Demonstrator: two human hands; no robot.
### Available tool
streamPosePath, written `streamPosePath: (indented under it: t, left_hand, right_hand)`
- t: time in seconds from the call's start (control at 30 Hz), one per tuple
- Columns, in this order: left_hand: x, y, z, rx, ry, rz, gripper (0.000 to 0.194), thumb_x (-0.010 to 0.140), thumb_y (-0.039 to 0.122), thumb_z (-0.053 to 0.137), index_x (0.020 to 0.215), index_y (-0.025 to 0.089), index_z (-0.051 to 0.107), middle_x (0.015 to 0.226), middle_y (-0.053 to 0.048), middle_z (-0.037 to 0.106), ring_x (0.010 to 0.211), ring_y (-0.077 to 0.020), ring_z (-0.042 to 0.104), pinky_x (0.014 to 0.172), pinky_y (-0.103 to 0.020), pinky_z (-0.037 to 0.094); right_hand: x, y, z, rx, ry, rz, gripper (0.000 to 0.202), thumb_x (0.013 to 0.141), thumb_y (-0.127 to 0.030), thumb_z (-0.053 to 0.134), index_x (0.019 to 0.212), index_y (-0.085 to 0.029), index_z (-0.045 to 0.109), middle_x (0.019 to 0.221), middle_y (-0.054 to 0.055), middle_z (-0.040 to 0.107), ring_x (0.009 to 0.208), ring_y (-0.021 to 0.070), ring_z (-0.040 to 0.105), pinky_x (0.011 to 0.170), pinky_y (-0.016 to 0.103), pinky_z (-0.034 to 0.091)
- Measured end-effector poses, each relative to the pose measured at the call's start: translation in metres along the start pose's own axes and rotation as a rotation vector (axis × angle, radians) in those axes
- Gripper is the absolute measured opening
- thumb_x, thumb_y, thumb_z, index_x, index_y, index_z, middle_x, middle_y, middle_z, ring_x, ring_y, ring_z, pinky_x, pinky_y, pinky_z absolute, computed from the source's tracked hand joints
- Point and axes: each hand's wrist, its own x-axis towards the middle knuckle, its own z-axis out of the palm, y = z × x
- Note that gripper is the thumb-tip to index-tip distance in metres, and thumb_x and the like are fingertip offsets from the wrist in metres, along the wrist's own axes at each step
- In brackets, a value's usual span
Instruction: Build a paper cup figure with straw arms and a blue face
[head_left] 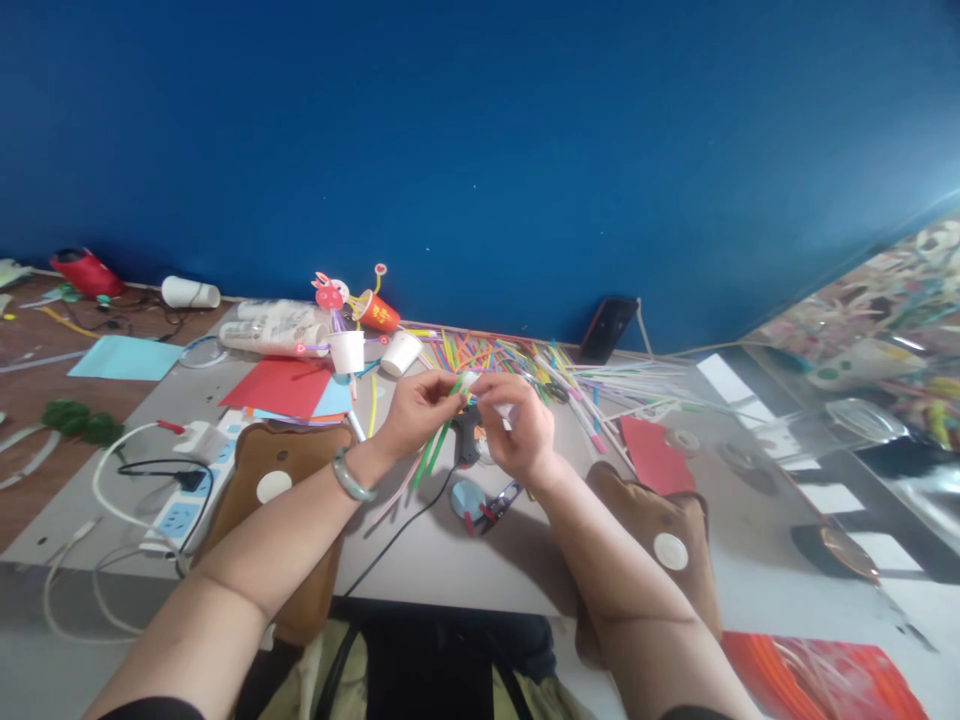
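"Green-and-white piece [460,386]: whereabouts?"
"Centre, above table [540,570], pinched in left hand [424,408]; right hand [523,425] curled beside it, grip unclear."
"Around it?"
"Black glue gun [466,442] nearer, green straws [430,458] near left, straw heap [480,353] far, red paper [654,455] right."

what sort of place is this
Most likely a craft table set against a blue wall. The signs are the heap of colourful straw-like sticks, the sheets of coloured paper such as the red one, and the white paper cup with a pink paper animal figure above it.
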Motion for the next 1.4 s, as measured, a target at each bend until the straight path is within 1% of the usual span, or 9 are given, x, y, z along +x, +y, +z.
streamPosePath:
  t: [0.37,0.47,0.57,0.7,0.87,1.1,1.27,1.33,1.4]
  left_hand:
    - [0.000,0.002,-0.003,0.021,-0.021,-0.006,0.024,0.076,0.036,0.081,0.080,0.014,0.073,0.071,-0.002,0.067,0.066,-0.0116,0.056,0.065,-0.024,0.046]
    - [-0.001,0.006,0.000,0.013,-0.016,-0.019,0.023,0.073,0.034,0.083,0.083,0.015,0.075,0.075,-0.003,0.070,0.069,-0.0133,0.060,0.067,-0.026,0.048]
    - [0.000,0.007,0.001,-0.003,0.002,-0.051,0.024,0.071,0.033,0.083,0.082,0.014,0.074,0.075,-0.003,0.071,0.068,-0.0137,0.060,0.067,-0.026,0.047]
    - [0.003,0.003,-0.001,0.009,0.004,-0.056,0.024,0.072,0.036,0.081,0.079,0.014,0.073,0.069,-0.001,0.066,0.064,-0.0118,0.055,0.063,-0.025,0.045]
    - [0.004,-0.002,-0.004,0.020,-0.024,-0.015,0.028,0.074,0.040,0.081,0.076,0.014,0.072,0.067,-0.001,0.063,0.064,-0.0112,0.054,0.062,-0.024,0.044]
    - [0.002,0.003,-0.001,0.033,-0.018,-0.032,0.027,0.073,0.039,0.082,0.076,0.014,0.073,0.069,-0.001,0.067,0.064,-0.0116,0.056,0.062,-0.024,0.045]
    - [0.002,0.006,0.001,0.039,-0.012,-0.086,0.022,0.070,0.032,0.082,0.080,0.014,0.074,0.076,-0.004,0.072,0.069,-0.0139,0.061,0.065,-0.026,0.048]
    - [0.003,0.004,0.000,0.023,0.009,-0.094,0.023,0.069,0.032,0.082,0.079,0.014,0.073,0.074,-0.003,0.071,0.067,-0.0133,0.060,0.064,-0.025,0.047]
    - [0.005,0.001,-0.002,0.013,0.016,-0.082,0.023,0.069,0.033,0.082,0.078,0.014,0.073,0.072,-0.002,0.069,0.066,-0.0125,0.058,0.063,-0.025,0.046]
  right_hand:
    - [-0.002,0.011,0.003,-0.085,0.037,0.027,0.019,0.092,-0.007,0.054,0.103,-0.023,0.052,0.101,0.009,0.069,0.095,0.0194,0.070,0.080,0.034,0.058]
    - [0.004,0.013,-0.002,-0.105,0.108,0.076,0.017,0.092,-0.007,0.053,0.100,-0.022,0.052,0.098,0.009,0.069,0.093,0.0197,0.070,0.076,0.034,0.057]
    - [0.008,0.006,-0.007,-0.056,0.182,0.082,0.017,0.092,-0.007,0.054,0.099,-0.023,0.052,0.095,0.007,0.070,0.090,0.0192,0.069,0.075,0.034,0.057]
    - [0.005,-0.003,-0.005,-0.037,0.066,0.020,0.021,0.090,-0.005,0.055,0.102,-0.022,0.053,0.095,0.008,0.070,0.090,0.0187,0.070,0.074,0.032,0.057]
    - [-0.004,0.002,0.006,-0.057,-0.011,-0.063,0.022,0.090,-0.005,0.056,0.103,-0.022,0.054,0.099,0.008,0.070,0.093,0.0188,0.071,0.076,0.031,0.058]
    - [-0.005,0.019,0.007,-0.111,0.039,-0.041,0.021,0.092,-0.007,0.054,0.104,-0.023,0.053,0.099,0.008,0.070,0.095,0.0197,0.070,0.080,0.034,0.058]
    - [0.001,0.019,-0.001,-0.099,0.187,-0.018,0.021,0.089,-0.006,0.056,0.102,-0.023,0.054,0.095,0.008,0.070,0.090,0.0204,0.071,0.077,0.035,0.059]
    - [0.001,0.012,-0.001,-0.078,0.179,-0.051,0.023,0.088,-0.005,0.058,0.103,-0.022,0.055,0.095,0.008,0.070,0.090,0.0209,0.071,0.075,0.035,0.059]
    - [-0.002,0.006,0.001,-0.068,0.118,-0.069,0.024,0.087,-0.005,0.058,0.104,-0.022,0.055,0.095,0.009,0.071,0.089,0.0207,0.072,0.073,0.033,0.059]
